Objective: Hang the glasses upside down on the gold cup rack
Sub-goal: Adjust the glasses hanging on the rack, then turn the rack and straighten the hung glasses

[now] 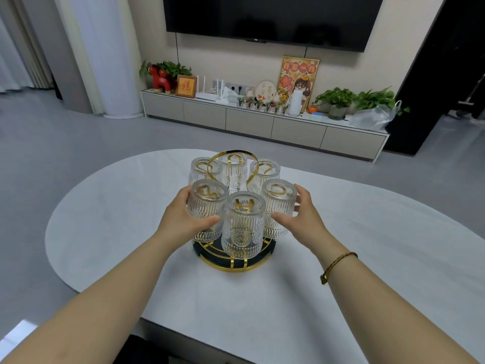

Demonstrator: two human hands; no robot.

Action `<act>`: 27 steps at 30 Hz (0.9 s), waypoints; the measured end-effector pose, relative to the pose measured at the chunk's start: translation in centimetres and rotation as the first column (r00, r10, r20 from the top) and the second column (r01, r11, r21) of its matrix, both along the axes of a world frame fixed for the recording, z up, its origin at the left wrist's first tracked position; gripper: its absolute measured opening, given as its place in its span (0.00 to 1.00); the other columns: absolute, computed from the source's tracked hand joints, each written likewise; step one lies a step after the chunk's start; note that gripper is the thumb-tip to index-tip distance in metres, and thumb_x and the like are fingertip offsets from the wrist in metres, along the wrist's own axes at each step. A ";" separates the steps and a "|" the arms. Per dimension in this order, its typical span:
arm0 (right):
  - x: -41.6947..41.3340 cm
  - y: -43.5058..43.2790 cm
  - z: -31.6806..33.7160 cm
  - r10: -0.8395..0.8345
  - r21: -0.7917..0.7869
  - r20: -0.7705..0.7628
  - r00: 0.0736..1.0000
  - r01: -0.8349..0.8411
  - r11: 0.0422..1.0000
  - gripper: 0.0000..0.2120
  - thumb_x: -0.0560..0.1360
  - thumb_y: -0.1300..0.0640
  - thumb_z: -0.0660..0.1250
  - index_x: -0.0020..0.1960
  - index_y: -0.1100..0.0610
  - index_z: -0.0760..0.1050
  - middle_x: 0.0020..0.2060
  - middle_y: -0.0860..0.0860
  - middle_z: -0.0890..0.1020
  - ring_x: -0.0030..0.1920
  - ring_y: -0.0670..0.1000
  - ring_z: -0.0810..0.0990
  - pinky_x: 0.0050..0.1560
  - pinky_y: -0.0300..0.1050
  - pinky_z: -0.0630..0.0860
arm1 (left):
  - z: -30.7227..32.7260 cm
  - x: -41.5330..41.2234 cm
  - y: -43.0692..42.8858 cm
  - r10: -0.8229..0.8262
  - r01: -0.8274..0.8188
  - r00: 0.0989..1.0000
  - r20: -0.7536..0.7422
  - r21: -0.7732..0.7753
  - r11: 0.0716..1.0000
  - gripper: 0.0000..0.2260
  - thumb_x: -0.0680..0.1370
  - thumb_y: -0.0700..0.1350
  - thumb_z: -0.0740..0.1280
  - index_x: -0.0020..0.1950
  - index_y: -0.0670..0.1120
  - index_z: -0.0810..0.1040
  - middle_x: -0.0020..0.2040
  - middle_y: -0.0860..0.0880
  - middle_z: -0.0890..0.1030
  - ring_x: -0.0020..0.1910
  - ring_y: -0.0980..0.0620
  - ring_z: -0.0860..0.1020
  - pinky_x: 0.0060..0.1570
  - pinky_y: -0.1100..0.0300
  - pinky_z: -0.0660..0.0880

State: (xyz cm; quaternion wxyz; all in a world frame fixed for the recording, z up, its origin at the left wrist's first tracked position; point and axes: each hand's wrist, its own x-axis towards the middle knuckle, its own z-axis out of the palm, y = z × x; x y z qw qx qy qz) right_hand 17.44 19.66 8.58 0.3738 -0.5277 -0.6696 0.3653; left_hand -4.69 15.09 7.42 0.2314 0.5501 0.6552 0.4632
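Note:
The gold cup rack [231, 264] with a dark round base stands in the middle of the white oval table [341, 232]. Several clear ribbed glasses hang upside down on its gold hooks; the nearest glass [242, 227] faces me. My left hand [181, 219] wraps around the front-left glass [206, 203], thumb across its front. My right hand [299, 214] curls around the front-right glass [279, 206], fingers behind it and thumb at its lower front. A gold loop handle [231, 156] rises at the rack's centre.
The table edge runs close to me at the bottom. Beyond the table, grey floor leads to a long low TV cabinet [262, 122] with plants, a router and ornaments. A wall TV [270, 19] hangs above it.

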 end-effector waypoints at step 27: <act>2.1 -4.5 -3.5 -0.230 0.070 -0.016 0.973 0.231 0.971 0.27 0.70 0.57 0.68 0.65 0.56 0.61 0.63 0.55 0.70 0.55 0.49 0.69 0.53 0.44 0.67 | -4.4 -1.1 -5.0 0.180 -0.180 0.980 0.087 -0.009 0.984 0.29 0.70 0.46 0.70 0.67 0.46 0.63 0.67 0.45 0.69 0.64 0.49 0.67 0.57 0.59 0.62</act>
